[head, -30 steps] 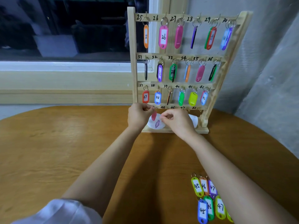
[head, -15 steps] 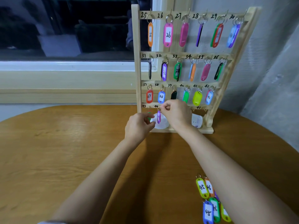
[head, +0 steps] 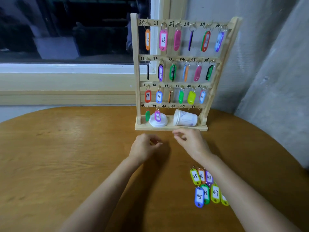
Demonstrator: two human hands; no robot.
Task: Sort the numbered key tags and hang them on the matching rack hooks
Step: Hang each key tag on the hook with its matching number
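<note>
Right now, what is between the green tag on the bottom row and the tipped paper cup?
In the head view, a purple tag hangs there in front of a white lid on the rack's base.

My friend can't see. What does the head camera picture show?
Empty left hand and right hand hover over a table before a numbered key rack; coloured tags hang under numbers 25 to 44, none under 45 to 48. Loose tags marked 45 to 47 lie beside the right forearm.
</note>
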